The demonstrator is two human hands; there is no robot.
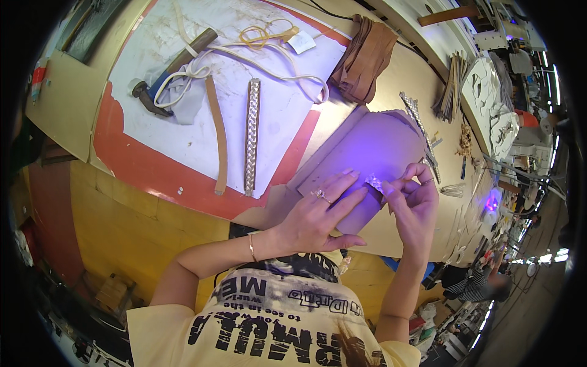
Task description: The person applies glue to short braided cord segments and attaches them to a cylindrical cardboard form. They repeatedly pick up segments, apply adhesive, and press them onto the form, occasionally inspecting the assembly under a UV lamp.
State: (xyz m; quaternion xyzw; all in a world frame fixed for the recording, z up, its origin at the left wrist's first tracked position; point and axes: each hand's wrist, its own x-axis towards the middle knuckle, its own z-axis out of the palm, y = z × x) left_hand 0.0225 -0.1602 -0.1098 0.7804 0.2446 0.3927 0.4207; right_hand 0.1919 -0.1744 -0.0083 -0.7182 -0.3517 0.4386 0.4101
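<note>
My left hand [327,205] rests with its fingers stretched and apart on a brown cardboard-like sheet [367,144], which is lit by a violet glow. At the right side of the same sheet, the thumb and fingers of my right hand [413,192] pinch a short, shiny silvery piece [373,181] that looks braided. Its far end points toward my left fingertips, and its near end is covered by my right fingers. A dark edge or slit shows beside the piece.
A hammer [160,92], white cord [244,50], a plain brown strip [215,134] and a silver-braided strip [251,137] lie on the white sheet at left. Folded brown leather [364,58] sits behind, silvery braids [422,131] at right. A person in stripes [468,281] is at lower right.
</note>
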